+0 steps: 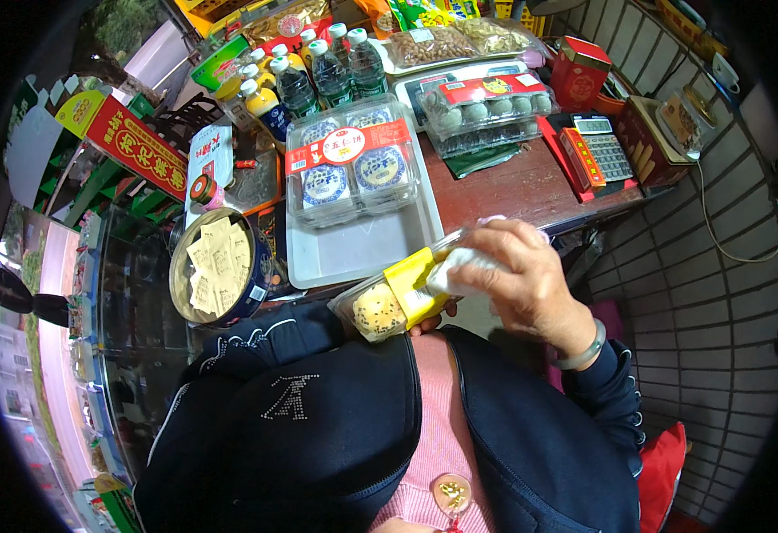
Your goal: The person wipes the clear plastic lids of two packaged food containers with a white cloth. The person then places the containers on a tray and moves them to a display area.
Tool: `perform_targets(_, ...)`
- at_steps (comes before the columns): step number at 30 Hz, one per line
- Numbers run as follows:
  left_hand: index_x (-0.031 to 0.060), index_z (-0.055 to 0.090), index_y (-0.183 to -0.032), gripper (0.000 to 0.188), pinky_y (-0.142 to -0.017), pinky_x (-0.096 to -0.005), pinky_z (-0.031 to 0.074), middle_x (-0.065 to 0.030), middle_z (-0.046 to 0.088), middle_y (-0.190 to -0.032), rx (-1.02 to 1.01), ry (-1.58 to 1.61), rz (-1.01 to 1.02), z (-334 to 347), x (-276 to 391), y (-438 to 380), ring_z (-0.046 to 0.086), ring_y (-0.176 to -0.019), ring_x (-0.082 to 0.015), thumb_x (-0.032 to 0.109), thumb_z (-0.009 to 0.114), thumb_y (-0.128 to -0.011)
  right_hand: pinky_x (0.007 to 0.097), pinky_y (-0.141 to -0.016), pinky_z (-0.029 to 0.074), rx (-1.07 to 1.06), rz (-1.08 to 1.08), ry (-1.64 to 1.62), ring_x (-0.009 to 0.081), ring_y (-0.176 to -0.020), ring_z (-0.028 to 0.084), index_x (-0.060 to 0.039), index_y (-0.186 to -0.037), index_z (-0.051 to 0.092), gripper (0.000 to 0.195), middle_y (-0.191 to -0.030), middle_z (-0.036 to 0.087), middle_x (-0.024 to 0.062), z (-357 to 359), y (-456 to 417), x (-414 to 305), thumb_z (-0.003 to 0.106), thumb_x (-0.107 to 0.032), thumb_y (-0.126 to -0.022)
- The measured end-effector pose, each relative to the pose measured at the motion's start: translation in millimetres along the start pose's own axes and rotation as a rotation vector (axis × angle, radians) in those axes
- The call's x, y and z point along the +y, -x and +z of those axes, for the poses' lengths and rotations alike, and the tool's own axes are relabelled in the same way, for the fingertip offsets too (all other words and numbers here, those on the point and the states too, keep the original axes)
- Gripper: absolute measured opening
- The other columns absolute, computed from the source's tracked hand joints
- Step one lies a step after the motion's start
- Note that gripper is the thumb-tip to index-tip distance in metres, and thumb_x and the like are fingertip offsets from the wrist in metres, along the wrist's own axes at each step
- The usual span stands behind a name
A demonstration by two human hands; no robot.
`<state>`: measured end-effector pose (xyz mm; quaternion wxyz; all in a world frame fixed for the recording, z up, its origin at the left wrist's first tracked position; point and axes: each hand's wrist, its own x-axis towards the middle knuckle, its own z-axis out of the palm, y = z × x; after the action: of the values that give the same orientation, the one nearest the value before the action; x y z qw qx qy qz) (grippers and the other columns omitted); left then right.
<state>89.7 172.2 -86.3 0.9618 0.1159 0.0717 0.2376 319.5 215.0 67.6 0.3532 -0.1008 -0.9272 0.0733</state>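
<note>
A clear plastic box of sesame-topped pastries (379, 312) with a yellow paper band is tilted in front of my chest. My right hand (519, 266) pinches a crumpled white cloth or tissue (465, 270) against the top of the box. Under the box, only some fingertips of my left hand (432, 324) show, gripping its lower side; the rest is hidden. Just beyond lies a white plastic tray (362, 256) with clear packs of round, blue-and-white wrapped cakes (381, 166) stacked at its far part.
Left of the tray stand a round tin of sachets (255, 293) and a small jar (206, 192). Bottles (331, 73) crowd behind. Egg cartons (489, 106), a calculator (602, 150) and a red box (581, 73) are at the right, beside a tiled wall (702, 320).
</note>
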Motion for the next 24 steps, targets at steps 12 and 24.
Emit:
perform_targets(12, 0.0006, 0.048, -0.128, 0.054, -0.062, -0.0405, 0.060, -0.0197, 0.065, -0.095, 0.062, -0.039, 0.008, 17, 2, 5, 0.068, -0.077, -0.0312, 0.045, 0.046, -0.098, 0.0430, -0.082, 0.048, -0.044, -0.053, -0.048, 0.0314, -0.104, 0.058, -0.0118, -0.101, 0.070, 0.040, -0.109, 0.061, 0.0125, 4, 9, -13, 0.069, -0.006, -0.062)
perform_targets(24, 0.0017, 0.050, -0.128, 0.053, -0.061, -0.0388, 0.061, -0.0185, 0.067, -0.095, 0.121, -0.075, -0.010, 33, 4, 11, 0.069, -0.074, -0.0288, 0.045, 0.043, -0.099, 0.0445, -0.086, 0.048, -0.028, -0.056, -0.009, 0.0304, -0.105, 0.057, -0.0124, -0.100, 0.070, 0.037, -0.109, 0.061, 0.0115, 2, 16, -19, 0.068, -0.011, -0.063)
